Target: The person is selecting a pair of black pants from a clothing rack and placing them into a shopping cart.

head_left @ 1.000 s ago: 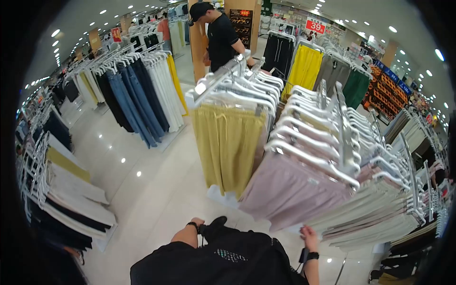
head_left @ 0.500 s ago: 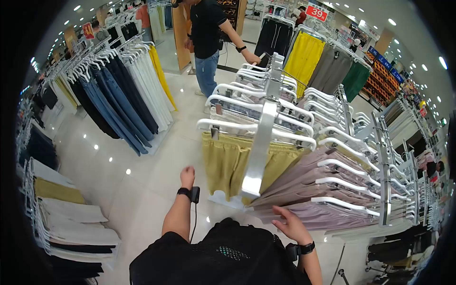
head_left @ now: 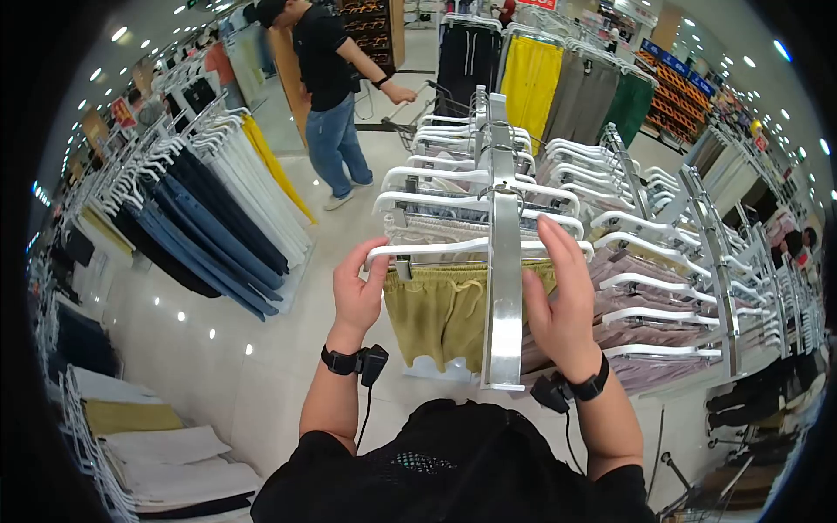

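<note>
Olive-green drawstring trousers [head_left: 436, 318] hang from a white clip hanger [head_left: 445, 249] at the near end of a metal rack arm [head_left: 505, 296]. At the hanger's left end, my left hand [head_left: 359, 288] has its thumb and fingers closed around the tip. My right hand [head_left: 565, 305] is at the hanger's other side, right of the metal arm, fingers stretched upward and thumb apart. It covers part of the trousers and the hanger's right half. Behind this hanger, more white hangers [head_left: 432, 202] carry light and patterned garments.
To the right, another rack holds mauve trousers [head_left: 649, 322] on white hangers. Jeans [head_left: 196, 222] hang on a rack at left. A person in a black shirt [head_left: 327, 70] stands ahead with one hand on a cart [head_left: 418, 122]. Folded light garments [head_left: 183, 449] lie lower left.
Both hands have moved up and forward to the front hanger; the left has closed on its left end. The person ahead now appears further left, and the cart shows.
</note>
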Available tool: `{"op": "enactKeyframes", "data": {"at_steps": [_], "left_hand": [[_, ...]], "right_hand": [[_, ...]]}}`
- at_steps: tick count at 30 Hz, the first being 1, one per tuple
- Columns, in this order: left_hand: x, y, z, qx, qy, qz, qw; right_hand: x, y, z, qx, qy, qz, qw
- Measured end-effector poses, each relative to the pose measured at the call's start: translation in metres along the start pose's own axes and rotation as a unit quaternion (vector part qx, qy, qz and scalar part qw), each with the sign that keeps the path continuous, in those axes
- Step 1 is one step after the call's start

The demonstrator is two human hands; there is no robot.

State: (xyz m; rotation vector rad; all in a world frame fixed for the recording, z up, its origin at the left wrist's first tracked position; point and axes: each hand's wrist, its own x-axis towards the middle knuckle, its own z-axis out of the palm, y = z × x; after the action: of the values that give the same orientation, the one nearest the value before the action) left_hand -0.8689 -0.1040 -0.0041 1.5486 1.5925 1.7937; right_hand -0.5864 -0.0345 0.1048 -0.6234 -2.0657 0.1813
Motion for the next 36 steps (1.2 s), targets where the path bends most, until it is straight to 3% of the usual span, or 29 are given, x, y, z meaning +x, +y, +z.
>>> {"op": "enactKeyframes", "data": {"at_steps": [3,5,12,18,20,23,24,26,27,28,30,36], "left_hand": [[-0.005,-0.008,-0.002,-0.035,-0.019,-0.004,0.999],[-0.005,-0.011,-0.003,-0.144,-0.038,-0.046,0.988],[0.003,-0.006,-0.024,-0.148,-0.088,-0.072,0.982],[0.018,0.002,-0.033,-0.065,-0.087,-0.021,0.994],[0.031,0.005,-0.039,-0.017,0.0,-0.007,1.0],[0.068,0.006,-0.037,0.021,0.049,0.069,0.996],[0.084,0.002,-0.03,0.017,0.04,0.075,0.996],[0.101,-0.015,-0.024,0.01,0.006,0.048,0.999],[0.112,-0.023,-0.022,-0.021,-0.09,-0.035,0.995],[0.11,-0.029,-0.024,-0.02,-0.091,-0.036,0.995],[0.12,-0.036,-0.015,-0.06,-0.196,-0.061,0.977],[0.112,-0.054,-0.008,-0.156,-0.207,-0.111,0.96]], "right_hand": [[0.017,-0.001,0.008,0.017,0.001,-0.006,1.0],[0.022,0.001,0.014,0.04,0.005,-0.009,0.999],[0.014,-0.016,0.008,0.045,0.014,0.006,0.999],[0.008,-0.036,-0.026,0.023,0.012,-0.049,0.998],[-0.004,-0.041,-0.038,0.064,0.01,-0.158,0.985],[-0.011,-0.073,-0.045,0.137,-0.101,-0.184,0.968],[-0.017,-0.088,-0.046,0.082,-0.14,-0.177,0.971],[-0.024,-0.086,-0.04,0.084,-0.12,-0.17,0.974],[-0.029,-0.088,-0.038,0.082,-0.116,-0.158,0.977],[-0.028,-0.086,-0.035,0.083,-0.103,-0.161,0.978],[-0.028,-0.086,-0.032,0.067,-0.073,-0.161,0.982],[-0.023,-0.089,-0.037,0.068,-0.095,-0.158,0.981]]}}
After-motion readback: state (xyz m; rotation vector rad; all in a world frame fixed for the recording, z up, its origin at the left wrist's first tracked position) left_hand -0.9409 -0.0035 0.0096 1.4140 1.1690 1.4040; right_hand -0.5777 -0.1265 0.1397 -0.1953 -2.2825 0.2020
